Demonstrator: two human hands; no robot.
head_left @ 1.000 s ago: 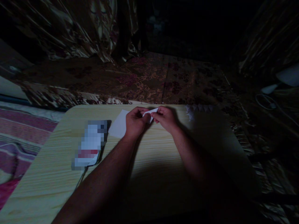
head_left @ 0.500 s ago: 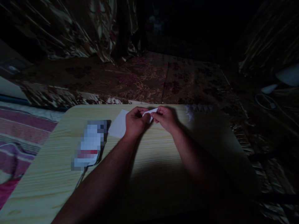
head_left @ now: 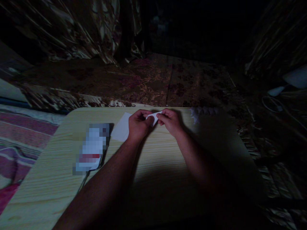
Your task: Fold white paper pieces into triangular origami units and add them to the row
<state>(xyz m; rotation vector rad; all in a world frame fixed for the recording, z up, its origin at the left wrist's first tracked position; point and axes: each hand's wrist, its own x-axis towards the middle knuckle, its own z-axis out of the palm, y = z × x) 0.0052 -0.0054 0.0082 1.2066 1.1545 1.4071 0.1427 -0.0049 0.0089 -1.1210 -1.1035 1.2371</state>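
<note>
A small folded piece of white paper [head_left: 154,118] is held between my two hands above the far part of the table. My left hand [head_left: 139,124] pinches its left side, thumb on top. At its upper right corner, the thumb and fingers of my right hand [head_left: 169,120] are closed on it. White paper [head_left: 120,127] lies flat on the table just left of my left hand, partly covered by it. Several small folded star-like pieces [head_left: 195,118] sit near the far edge, right of my right hand.
On the left of the wooden table [head_left: 158,166] lies a phone [head_left: 93,147], its screen blurred out, with a cable running toward me. Beyond the far edge stands a surface draped in patterned cloth [head_left: 134,80]. Striped bedding [head_left: 24,131] is at left; a white cable [head_left: 272,103] lies at right.
My right thumb has shifted slightly right along the folded paper, so more of its white face shows. My left hand has hardly moved.
</note>
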